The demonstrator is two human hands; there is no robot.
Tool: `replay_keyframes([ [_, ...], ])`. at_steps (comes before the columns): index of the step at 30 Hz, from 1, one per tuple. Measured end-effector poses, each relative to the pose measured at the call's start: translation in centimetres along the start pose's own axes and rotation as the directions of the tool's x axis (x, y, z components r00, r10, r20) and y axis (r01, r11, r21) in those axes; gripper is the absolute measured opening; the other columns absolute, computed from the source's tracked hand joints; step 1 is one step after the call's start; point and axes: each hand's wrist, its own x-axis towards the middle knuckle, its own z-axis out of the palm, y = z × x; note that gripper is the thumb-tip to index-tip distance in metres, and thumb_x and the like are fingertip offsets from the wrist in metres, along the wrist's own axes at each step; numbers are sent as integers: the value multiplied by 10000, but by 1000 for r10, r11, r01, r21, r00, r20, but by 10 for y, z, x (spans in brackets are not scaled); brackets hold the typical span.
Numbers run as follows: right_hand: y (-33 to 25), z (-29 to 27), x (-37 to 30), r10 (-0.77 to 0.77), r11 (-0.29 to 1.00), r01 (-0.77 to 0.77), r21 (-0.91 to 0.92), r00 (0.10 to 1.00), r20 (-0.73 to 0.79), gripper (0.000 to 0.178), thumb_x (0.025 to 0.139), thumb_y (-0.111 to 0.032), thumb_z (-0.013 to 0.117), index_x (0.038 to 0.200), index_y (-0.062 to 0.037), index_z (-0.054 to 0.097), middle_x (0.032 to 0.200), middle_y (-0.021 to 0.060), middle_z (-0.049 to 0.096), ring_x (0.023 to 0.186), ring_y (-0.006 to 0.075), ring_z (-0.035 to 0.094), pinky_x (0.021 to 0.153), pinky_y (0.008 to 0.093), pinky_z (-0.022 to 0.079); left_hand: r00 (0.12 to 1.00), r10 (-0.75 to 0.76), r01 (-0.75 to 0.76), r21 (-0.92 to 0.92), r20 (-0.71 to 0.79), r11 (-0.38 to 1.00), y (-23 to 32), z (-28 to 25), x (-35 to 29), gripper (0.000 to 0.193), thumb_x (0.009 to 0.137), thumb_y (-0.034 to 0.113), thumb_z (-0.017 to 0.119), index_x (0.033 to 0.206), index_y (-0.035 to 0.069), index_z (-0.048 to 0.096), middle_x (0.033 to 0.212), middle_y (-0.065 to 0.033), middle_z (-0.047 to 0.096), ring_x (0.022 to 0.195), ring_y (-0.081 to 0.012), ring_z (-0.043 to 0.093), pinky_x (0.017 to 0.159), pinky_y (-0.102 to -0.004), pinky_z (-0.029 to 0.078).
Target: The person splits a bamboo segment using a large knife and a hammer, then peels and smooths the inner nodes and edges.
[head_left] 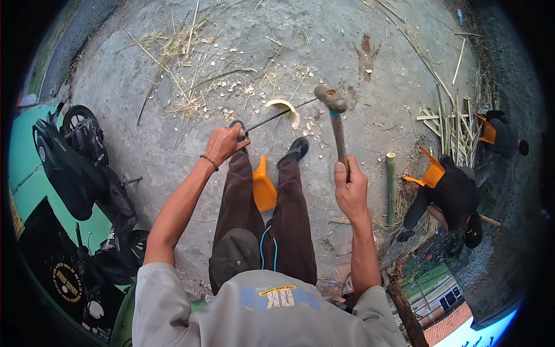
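My left hand [226, 142], with a beaded bracelet at its wrist, is closed around the near end of a long thin dark metal rod [266, 121]. The rod slants up and to the right, toward the hammer head. Along its length, a pale curved piece [293, 117], like bent wood or bamboo, appears against it; whether the rod pierces or only crosses it I cannot tell. My right hand [351, 186] grips the wooden handle of a hammer [339, 136]. The hammer is raised upright, its metal head near the rod's far tip in the picture; whether they touch is unclear.
Pale chips and straw [179, 75] litter the concrete. An orange plastic chair [264, 188] shows between my legs. A motorcycle [72, 162] stands left. At right lie a green bamboo pole [391, 188] and a pile of strips [454, 127], near people [454, 194] on orange chairs.
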Motion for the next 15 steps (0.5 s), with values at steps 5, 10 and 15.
replay_keyframes([
  [5, -46, -16, 16, -367, 723, 495, 482, 866, -339, 288, 1056, -290, 478, 912, -77, 347, 657, 0, 364, 540, 69, 372, 478, 220, 349, 1000, 12, -12, 30, 15, 999, 4, -1, 17, 409, 797, 393, 775, 886, 47, 576, 679, -201, 656, 680, -408, 668, 587, -494, 528],
  [10, 104, 62, 47, -74, 997, 66, -46, 977, -198, 201, 1027, -220, 517, 999, -26, 475, 681, 194, 540, 549, 402, 529, 508, 421, 394, 999, 6, -8, 56, 35, 998, 16, -1, 35, 369, 781, 342, 792, 842, 43, 585, 685, -166, 668, 687, -384, 670, 615, -476, 532],
  [15, 23, 33, 64, 65, 997, -70, -44, 991, -116, 287, 1029, -299, 525, 981, -17, 505, 639, 171, 525, 541, 363, 548, 542, 422, 408, 999, 16, -19, 88, 32, 996, -2, -15, 25, 365, 779, 356, 790, 837, 57, 590, 668, -146, 661, 671, -374, 670, 603, -471, 533],
])
